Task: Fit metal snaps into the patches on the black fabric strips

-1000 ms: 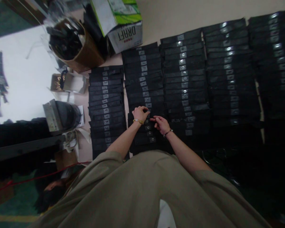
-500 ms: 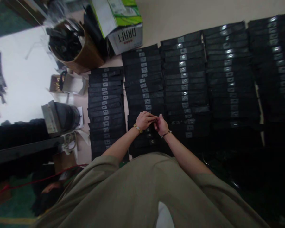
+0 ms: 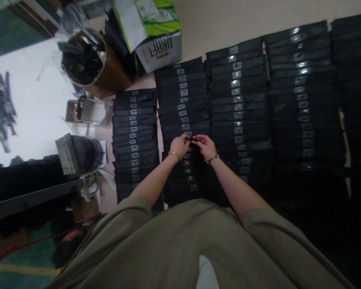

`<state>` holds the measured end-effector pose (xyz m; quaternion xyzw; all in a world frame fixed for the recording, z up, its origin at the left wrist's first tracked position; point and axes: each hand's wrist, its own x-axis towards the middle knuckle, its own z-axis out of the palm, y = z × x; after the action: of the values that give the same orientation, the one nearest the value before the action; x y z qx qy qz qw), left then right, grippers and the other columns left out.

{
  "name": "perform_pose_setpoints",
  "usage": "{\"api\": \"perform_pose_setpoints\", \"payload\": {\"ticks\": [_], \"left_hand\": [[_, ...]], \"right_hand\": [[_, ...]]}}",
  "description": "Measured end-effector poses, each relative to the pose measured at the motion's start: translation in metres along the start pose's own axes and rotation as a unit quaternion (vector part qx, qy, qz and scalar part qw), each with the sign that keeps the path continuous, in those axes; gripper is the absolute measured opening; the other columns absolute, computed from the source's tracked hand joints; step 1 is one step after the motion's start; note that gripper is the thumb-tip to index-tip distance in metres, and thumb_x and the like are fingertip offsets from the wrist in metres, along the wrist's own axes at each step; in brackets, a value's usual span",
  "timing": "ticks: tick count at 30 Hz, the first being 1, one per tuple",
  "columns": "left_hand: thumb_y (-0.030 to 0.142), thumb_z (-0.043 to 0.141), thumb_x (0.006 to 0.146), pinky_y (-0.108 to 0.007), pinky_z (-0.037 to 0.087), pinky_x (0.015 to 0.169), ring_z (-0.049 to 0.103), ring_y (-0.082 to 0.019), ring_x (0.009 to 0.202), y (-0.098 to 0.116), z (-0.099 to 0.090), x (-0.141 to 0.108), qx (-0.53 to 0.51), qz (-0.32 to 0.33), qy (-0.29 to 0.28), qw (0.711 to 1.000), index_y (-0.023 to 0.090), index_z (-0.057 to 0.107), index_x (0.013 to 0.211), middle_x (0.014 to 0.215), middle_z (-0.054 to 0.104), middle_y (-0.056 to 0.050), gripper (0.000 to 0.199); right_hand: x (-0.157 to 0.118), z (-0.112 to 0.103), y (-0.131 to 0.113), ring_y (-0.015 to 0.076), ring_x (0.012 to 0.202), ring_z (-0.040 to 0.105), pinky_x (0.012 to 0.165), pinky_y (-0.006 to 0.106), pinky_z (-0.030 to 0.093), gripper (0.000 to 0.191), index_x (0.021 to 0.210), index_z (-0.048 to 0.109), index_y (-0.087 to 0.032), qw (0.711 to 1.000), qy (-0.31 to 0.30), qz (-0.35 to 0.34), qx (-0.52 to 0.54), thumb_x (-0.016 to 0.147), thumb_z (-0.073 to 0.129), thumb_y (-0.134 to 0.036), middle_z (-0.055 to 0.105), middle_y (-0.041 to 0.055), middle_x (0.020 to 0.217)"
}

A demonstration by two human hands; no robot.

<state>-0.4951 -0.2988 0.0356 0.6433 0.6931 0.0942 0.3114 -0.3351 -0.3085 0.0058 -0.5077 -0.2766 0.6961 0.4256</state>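
Matt black cloth-like pieces (image 3: 197,96) at centre, their labels (image 3: 236,83) glossy in places, smooth pale matt surface (image 3: 246,18) at 1 o'clock, cardboard box (image 3: 168,52) near 11, brown cardboard container (image 3: 116,72) near 10, matt olive cloth shirt (image 3: 168,245) at 6

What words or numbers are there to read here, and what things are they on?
"DRAFT": on the side of the white-and-green box.
Red marks near that word: too small to read.
Pale label on the box's green part: too blurred to read.
Grey tags on the black pieces: they bear marks, but too small to read.
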Motion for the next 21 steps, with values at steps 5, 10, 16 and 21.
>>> {"api": "perform_pose_setpoints", "payload": {"ticks": [5, 10, 16, 21], "left_hand": [[0.021, 0.063, 0.087, -0.031, 0.053, 0.083, 0.068, -0.020, 0.086, -0.005, -0.002, 0.002, -0.032, 0.037, -0.016, 0.999, 0.024, 0.073, 0.096, 0.091, 0.076, -0.002, 0.013], [0.022, 0.062, 0.089, -0.034, 0.052, 0.083, 0.066, -0.022, 0.089, -0.003, 0.001, 0.000, -0.031, 0.031, 0.003, 0.999, 0.023, 0.071, 0.096, 0.092, 0.075, -0.003, 0.011], [0.022, 0.061, 0.089, -0.036, 0.051, 0.082, 0.064, -0.024, 0.091, 0.002, 0.010, -0.002, -0.010, 0.006, 0.036, 0.999, 0.022, 0.071, 0.095, 0.091, 0.075, -0.005, 0.012], [0.022, 0.061, 0.089, -0.037, 0.050, 0.086, 0.062, -0.024, 0.094, 0.001, 0.012, -0.003, -0.036, 0.002, 0.053, 0.998, 0.022, 0.072, 0.093, 0.096, 0.074, -0.005, 0.011]], "right_hand": [[-0.004, -0.005, 0.002, 0.0267, 0.107, 0.068, 0.047, 0.015, 0.045, 0.040, 0.099, 0.057, -0.019, 0.999, 0.010, 0.017, 0.027, 0.066, 0.076, -0.030, 0.068, 0.0150, 0.122], [-0.003, -0.006, -0.005, 0.0288, 0.109, 0.069, 0.034, 0.010, 0.025, 0.038, 0.101, 0.057, -0.020, 0.997, 0.012, 0.063, 0.037, 0.068, 0.072, -0.029, 0.066, 0.0152, 0.127], [-0.005, -0.006, -0.007, 0.0283, 0.105, 0.070, 0.033, 0.011, 0.022, 0.039, 0.099, 0.060, -0.018, 0.997, -0.007, 0.068, 0.042, 0.062, 0.071, -0.024, 0.068, 0.0153, 0.122], [-0.005, -0.008, -0.002, 0.0194, 0.080, 0.071, 0.035, 0.013, 0.022, 0.036, 0.099, 0.062, -0.018, 0.997, 0.027, 0.053, 0.042, 0.065, 0.070, -0.028, 0.073, 0.0108, 0.105]]}}
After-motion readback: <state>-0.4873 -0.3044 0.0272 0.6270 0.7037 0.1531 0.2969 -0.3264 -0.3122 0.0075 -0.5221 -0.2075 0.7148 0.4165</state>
